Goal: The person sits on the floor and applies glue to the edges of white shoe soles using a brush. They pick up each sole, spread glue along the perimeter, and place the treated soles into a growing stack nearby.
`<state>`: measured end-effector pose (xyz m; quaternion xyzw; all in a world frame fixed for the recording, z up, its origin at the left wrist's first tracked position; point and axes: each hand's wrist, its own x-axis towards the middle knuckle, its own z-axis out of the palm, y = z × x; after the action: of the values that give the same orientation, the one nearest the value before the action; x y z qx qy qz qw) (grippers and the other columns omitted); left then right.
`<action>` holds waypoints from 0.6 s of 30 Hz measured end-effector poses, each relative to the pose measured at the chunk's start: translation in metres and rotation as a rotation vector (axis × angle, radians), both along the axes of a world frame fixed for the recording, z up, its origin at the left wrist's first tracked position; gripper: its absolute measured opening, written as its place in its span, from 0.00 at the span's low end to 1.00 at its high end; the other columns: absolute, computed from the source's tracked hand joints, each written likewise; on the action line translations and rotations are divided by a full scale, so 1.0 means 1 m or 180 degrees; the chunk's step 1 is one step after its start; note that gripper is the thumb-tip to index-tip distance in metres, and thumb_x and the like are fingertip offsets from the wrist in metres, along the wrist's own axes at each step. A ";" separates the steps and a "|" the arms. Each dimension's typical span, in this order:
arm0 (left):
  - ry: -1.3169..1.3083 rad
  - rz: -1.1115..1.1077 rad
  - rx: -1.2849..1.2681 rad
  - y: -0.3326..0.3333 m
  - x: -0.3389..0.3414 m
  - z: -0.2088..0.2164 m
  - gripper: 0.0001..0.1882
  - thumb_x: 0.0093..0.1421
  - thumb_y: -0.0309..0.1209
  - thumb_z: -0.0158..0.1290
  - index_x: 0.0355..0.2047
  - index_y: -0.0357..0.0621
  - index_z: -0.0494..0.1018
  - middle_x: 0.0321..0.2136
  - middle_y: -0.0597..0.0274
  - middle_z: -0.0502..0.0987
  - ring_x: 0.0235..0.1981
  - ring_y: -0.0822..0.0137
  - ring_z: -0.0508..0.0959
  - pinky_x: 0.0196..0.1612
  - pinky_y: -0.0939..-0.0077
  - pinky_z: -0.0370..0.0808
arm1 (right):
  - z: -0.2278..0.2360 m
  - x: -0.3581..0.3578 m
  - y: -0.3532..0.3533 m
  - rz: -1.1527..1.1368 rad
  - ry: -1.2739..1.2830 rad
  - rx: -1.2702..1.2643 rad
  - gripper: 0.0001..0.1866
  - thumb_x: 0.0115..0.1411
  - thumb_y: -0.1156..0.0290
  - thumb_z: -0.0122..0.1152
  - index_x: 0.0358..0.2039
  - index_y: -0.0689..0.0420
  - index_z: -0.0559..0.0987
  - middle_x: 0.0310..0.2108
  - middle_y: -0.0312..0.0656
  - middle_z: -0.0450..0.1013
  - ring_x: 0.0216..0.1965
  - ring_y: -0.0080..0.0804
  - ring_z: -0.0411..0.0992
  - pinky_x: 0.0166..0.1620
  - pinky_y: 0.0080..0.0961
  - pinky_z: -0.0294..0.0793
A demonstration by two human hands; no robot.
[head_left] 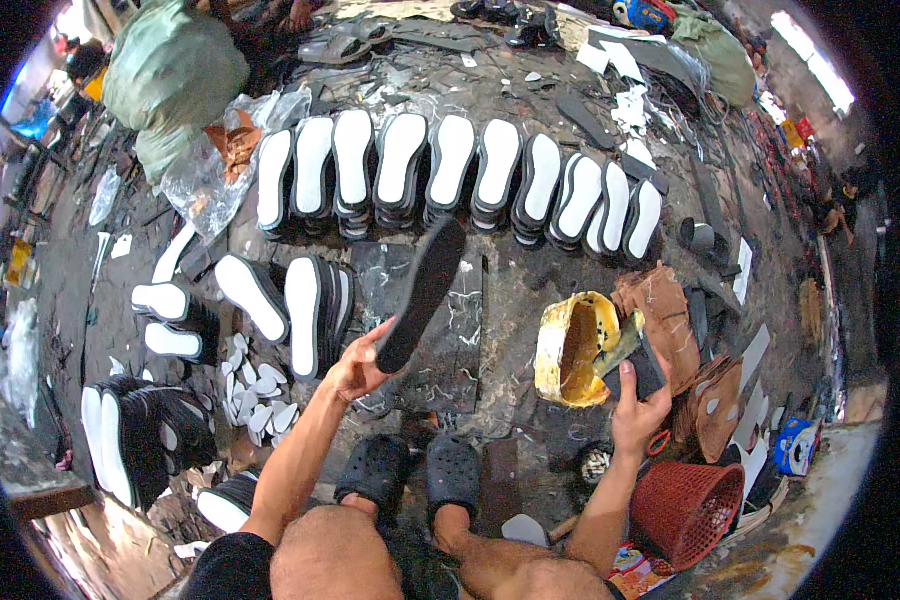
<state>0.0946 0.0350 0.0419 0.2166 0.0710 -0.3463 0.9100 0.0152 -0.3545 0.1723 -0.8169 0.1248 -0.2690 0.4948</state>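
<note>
My left hand (pixel 358 372) grips a black shoe sole (pixel 426 290) by its lower end. The sole is tilted, with its other end up and to the right, over a dark flat board (pixel 465 375). To the right, my right hand (pixel 638 408) holds a dark flat spreader (pixel 646 374) between thumb and fingers. The spreader is at the right rim of a yellow-crusted glue pot (pixel 550 375), and its far edge is partly hidden there. Stacks of black soles with white tops (pixel 397 160) stand in a curved row beyond the board.
More stacked soles (pixel 306 310) stand left of the board, beside a heap of small white pieces (pixel 257 395). A red basket (pixel 685 515) and brown sheets (pixel 660 320) are at the right. Green sacks (pixel 175 75) lie at the far left. Scraps cover the floor.
</note>
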 end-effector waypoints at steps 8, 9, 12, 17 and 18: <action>-0.1915 0.1575 0.3497 -0.054 0.130 0.034 0.55 0.45 0.40 0.74 0.68 0.36 0.54 0.48 0.45 0.79 0.43 0.58 0.81 0.47 0.68 0.78 | 0.002 -0.004 0.003 -0.0198 0.0119 0.0187 0.17 0.61 0.77 0.63 0.51 0.63 0.75 0.49 0.45 0.75 0.49 0.33 0.73 0.55 0.31 0.71; -0.2221 0.1694 0.4329 -0.057 0.154 0.034 0.57 0.45 0.41 0.74 0.68 0.35 0.53 0.46 0.42 0.79 0.42 0.55 0.81 0.46 0.66 0.79 | 0.001 -0.004 0.005 -0.0160 0.0171 0.0228 0.17 0.61 0.77 0.63 0.51 0.63 0.75 0.48 0.45 0.75 0.48 0.33 0.73 0.55 0.31 0.71; -0.2737 0.1753 0.5282 -0.083 0.207 0.036 0.61 0.41 0.43 0.75 0.69 0.36 0.51 0.49 0.41 0.77 0.49 0.50 0.78 0.52 0.64 0.76 | 0.006 -0.006 0.002 -0.0177 0.0213 0.0186 0.18 0.62 0.76 0.64 0.52 0.64 0.74 0.47 0.45 0.76 0.47 0.33 0.74 0.54 0.30 0.72; -0.3039 0.1616 0.5734 -0.106 0.231 0.026 0.61 0.41 0.45 0.74 0.69 0.35 0.53 0.41 0.42 0.78 0.46 0.47 0.74 0.51 0.59 0.73 | 0.008 -0.011 -0.007 -0.0245 0.0130 -0.0026 0.18 0.62 0.76 0.63 0.52 0.65 0.74 0.47 0.45 0.76 0.47 0.32 0.74 0.55 0.30 0.72; -0.3032 0.1500 0.5808 -0.103 0.232 0.021 0.60 0.40 0.45 0.74 0.69 0.35 0.53 0.41 0.40 0.77 0.46 0.46 0.74 0.50 0.59 0.73 | 0.005 -0.011 -0.008 -0.0246 0.0117 -0.0096 0.18 0.62 0.76 0.63 0.52 0.65 0.74 0.46 0.44 0.76 0.46 0.31 0.74 0.53 0.28 0.72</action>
<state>0.3264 -0.0682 0.0627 0.9132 -0.0198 0.1447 0.3805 0.0039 -0.3628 0.1775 -0.8236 0.1613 -0.2746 0.4693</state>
